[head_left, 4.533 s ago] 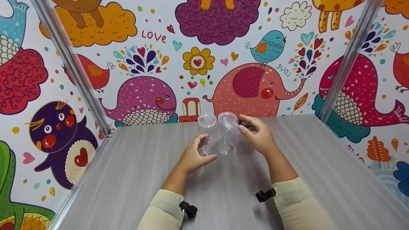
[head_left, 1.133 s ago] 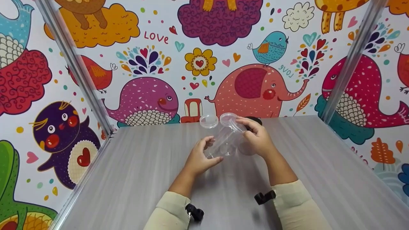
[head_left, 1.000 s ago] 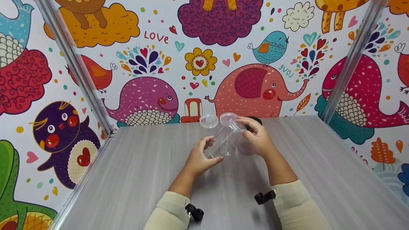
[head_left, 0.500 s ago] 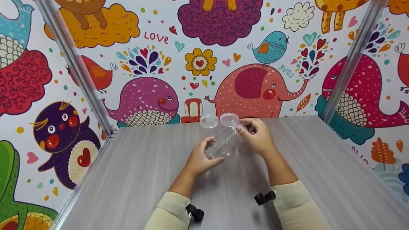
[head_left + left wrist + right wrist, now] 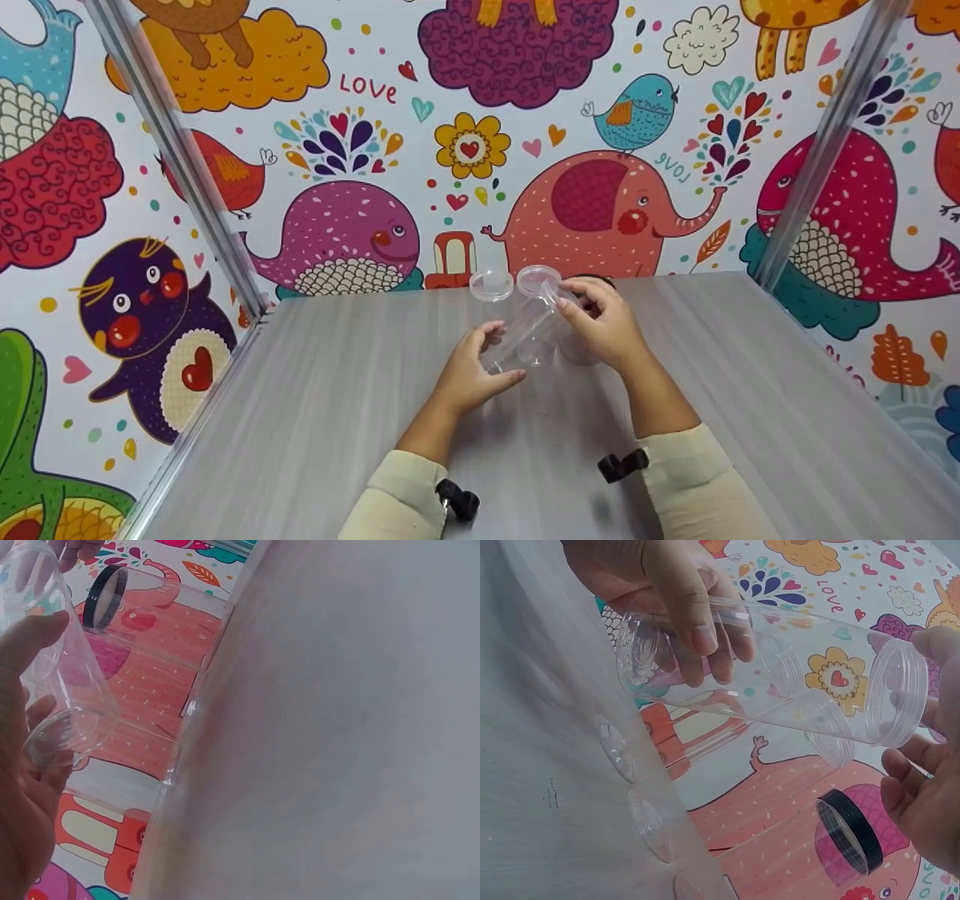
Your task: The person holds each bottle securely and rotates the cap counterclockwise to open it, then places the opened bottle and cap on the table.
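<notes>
We see a clear plastic jar (image 5: 519, 334) held aslant above the grey wood-grain table (image 5: 337, 420), its base low at the left hand (image 5: 472, 375) and its ridged rim (image 5: 916, 690) raised at the right hand (image 5: 611, 330). The left fingers and thumb curve round the lower end and grip it. The right thumb and forefinger pinch the rim, while the other right fingers bend in just beside it.

Behind the held jar we make out three more transparent jars standing upright on the table in a row: a left-hand jar (image 5: 491, 286), a middle jar (image 5: 538, 279) and, mostly hidden by the right hand in the head view, a black-topped jar (image 5: 165, 622). We cannot tell whether its black band (image 5: 861, 825) is a whole lid or only a ring.

Cream sleeves (image 5: 397, 491) reach the forearms, each with a black clip-like mount (image 5: 457, 499) at its cuff. Beyond the table we see a cartoon-printed wall (image 5: 375, 45) with a purple whale (image 5: 341, 232) and a coral elephant (image 5: 592, 217)
</notes>
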The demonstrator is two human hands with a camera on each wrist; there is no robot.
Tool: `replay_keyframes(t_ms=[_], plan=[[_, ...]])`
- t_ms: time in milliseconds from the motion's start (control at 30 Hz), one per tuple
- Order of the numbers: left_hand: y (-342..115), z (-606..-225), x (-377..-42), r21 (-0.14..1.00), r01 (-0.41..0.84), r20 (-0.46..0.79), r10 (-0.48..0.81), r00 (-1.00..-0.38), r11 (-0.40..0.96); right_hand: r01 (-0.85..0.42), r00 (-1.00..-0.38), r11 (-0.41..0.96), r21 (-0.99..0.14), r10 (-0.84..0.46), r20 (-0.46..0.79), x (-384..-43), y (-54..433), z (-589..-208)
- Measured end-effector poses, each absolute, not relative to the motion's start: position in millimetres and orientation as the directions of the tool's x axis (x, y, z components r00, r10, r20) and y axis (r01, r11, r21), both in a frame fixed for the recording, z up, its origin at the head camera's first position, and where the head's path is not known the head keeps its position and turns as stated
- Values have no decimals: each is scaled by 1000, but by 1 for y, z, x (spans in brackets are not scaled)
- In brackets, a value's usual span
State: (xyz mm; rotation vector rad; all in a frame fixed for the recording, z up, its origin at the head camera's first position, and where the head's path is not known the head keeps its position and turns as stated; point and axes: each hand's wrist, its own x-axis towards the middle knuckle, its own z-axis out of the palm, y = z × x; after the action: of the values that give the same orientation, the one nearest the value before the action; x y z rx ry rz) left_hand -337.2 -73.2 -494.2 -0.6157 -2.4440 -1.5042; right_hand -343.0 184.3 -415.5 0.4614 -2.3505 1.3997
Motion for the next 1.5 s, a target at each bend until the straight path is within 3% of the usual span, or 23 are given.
replay_keyframes(t_ms=[700,867,1100,1500], plan=[[-74,-496,-338,814,423,356,234,-905,398,-481,-875,354,-802,-134,466,-341,184,-415],[-73,-496,-338,807,424,357,233,-905,411,-513,-848,418,-749,-110,519,-345,184,-415],[-72,-494,-336,814,421,351,239,-905,401,-407,-887,524,-748,-31,461,-347,184,-414],[-73,-494,-336,812,420,354,230,-907,406,-405,-895,498,-767,-45,443,-342,183,-413]])
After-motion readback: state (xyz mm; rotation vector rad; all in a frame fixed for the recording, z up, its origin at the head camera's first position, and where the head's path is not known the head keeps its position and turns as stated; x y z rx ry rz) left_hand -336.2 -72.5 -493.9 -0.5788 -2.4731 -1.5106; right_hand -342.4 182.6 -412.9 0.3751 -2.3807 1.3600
